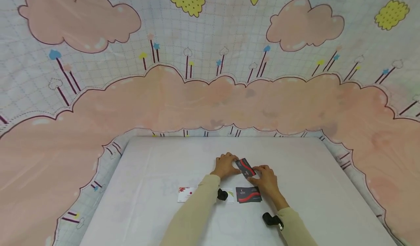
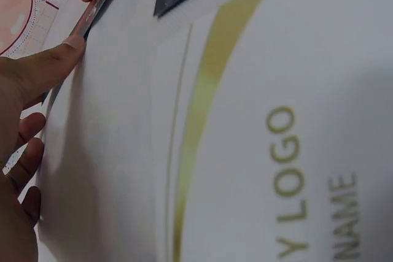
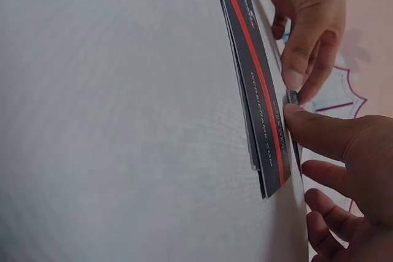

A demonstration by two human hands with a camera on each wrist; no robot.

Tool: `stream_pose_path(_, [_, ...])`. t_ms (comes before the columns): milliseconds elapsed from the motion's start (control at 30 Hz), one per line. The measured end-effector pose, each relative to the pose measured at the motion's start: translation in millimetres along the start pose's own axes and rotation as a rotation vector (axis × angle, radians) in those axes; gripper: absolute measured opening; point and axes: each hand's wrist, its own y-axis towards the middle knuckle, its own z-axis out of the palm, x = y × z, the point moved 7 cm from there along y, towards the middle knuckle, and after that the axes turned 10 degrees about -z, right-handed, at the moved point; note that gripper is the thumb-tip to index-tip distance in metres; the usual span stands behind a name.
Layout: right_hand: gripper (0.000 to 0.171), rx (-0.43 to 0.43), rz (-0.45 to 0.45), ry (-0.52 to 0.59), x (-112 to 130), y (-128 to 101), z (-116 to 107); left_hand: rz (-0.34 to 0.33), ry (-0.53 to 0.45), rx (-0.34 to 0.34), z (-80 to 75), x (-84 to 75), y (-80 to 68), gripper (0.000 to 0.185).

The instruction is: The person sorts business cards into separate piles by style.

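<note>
A dark grey business card [image 1: 245,168] with a red wavy stripe is held slantwise above the table between both hands. My left hand [image 1: 226,165] grips its left end between thumb and fingers, and my right hand [image 1: 266,181] pinches the other end. From the left wrist the card shows nearly edge-on, under the left thumb [image 2: 58,59]. Whether it is one card or a thin pile I cannot tell. Just nearer to me lies a stack of matching dark cards [image 1: 248,195], slightly fanned, also seen in the right wrist view [image 3: 261,90].
White cards with a gold-green curve [image 1: 230,195] lie left of the dark stack, partly hidden by the left sleeve [image 1: 193,209]. Farther left is a white card with red flowers [image 1: 185,193]. A white-covered table [image 1: 147,173] meets a patterned cloth backdrop [image 1: 210,103].
</note>
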Motion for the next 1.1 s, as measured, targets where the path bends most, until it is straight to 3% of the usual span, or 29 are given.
stream_pose_path(567, [0.049,-0.005,0.011,0.061,-2,-2,-1,0.05,-0.085,-0.039,0.5,4.9,-4.4,0.049])
stream_pose_path(833, [0.049,-0.048,-0.015,0.229,-5,-2,-4,0.065,-0.143,-0.032,-1.5,1.3,-7.0,0.047])
stream_pose_path(1100, [0.06,-0.068,-0.022,0.278,-1,-5,-11,0.086,-0.173,-0.06,-4.0,-1.8,-10.7,0.049])
